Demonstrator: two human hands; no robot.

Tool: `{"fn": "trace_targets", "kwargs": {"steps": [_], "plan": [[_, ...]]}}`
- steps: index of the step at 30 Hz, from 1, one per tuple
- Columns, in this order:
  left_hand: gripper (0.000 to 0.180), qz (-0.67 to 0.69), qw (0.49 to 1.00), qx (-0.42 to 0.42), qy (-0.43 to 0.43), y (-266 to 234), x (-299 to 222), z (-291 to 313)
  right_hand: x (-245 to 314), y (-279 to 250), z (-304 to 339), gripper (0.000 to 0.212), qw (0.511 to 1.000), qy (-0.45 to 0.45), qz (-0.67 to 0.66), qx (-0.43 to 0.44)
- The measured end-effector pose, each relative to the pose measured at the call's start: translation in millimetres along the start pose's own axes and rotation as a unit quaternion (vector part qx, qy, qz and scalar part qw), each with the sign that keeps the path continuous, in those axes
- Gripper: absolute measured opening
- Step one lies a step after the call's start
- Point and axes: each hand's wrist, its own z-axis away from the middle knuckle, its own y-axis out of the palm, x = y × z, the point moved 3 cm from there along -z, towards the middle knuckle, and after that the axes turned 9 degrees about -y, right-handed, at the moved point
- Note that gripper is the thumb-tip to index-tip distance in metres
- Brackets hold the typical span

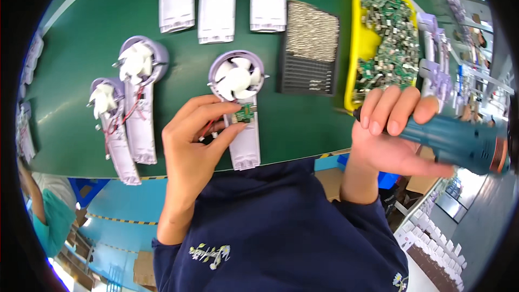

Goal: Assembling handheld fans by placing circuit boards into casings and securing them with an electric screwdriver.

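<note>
My left hand pinches a small green circuit board between thumb and fingers, over the handle of a lilac handheld fan shell. White fan blades fill the round head above it, and red and black wires show beneath the fingers. Off to the right, my right hand is wrapped round a teal electric screwdriver, its tip end pointing left toward the yellow tray. The tip itself is mostly hidden by the fingers.
Two more fan shells with wires lie at the left. Several shells with boards line the far side. A black screw holder and a yellow tray of circuit boards stand right of centre. Another person's arm shows at far left.
</note>
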Motion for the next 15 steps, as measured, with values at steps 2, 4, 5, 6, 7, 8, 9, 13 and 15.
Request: {"fn": "trace_targets", "kwargs": {"steps": [2, 4, 5, 6, 7, 8, 9, 13, 15], "plan": [[0.027, -0.005, 1.000, 0.014, 0.002, 8.5, -4.1, -4.0, 1.9, -2.7, -7.8, 0.088, 0.998, -0.058, 0.037, 0.014], [0.027, -0.004, 1.000, 0.023, 0.005, 15.8, -8.3, -7.9, -2.0, -11.2, -11.9, 0.098, 0.998, -0.068, -0.004, 0.009], [0.027, -0.013, 0.999, 0.029, 0.004, 17.6, -9.1, -9.2, -9.4, -15.7, -12.4, 0.101, 0.996, -0.085, -0.029, 0.028], [0.027, -0.002, 1.000, 0.029, 0.002, 19.2, -9.2, -10.4, -12.1, -16.1, -12.9, 0.102, 0.995, -0.092, -0.034, 0.028], [0.027, 0.000, 1.000, 0.031, 0.001, 19.2, -8.1, -10.8, -15.4, -15.4, -12.8, 0.103, 0.994, -0.098, -0.040, 0.027], [0.027, -0.001, 1.000, 0.028, 0.000, 18.2, -6.5, -10.8, -18.8, -14.9, -14.5, 0.103, 0.993, -0.112, -0.034, 0.031], [0.028, -0.002, 1.000, 0.024, -0.002, 17.8, -5.1, -10.7, -22.9, -17.4, -15.9, 0.103, 0.993, -0.110, -0.032, 0.031], [0.028, -0.018, 0.999, 0.028, 0.010, 19.7, -8.3, -9.9, -32.3, -23.7, -15.5, 0.105, 0.992, -0.123, -0.026, 0.022], [0.028, -0.012, 1.000, 0.028, 0.006, 20.4, -7.4, -10.4, -36.3, -28.2, -13.8, 0.105, 0.993, -0.115, -0.019, -0.004]]}}
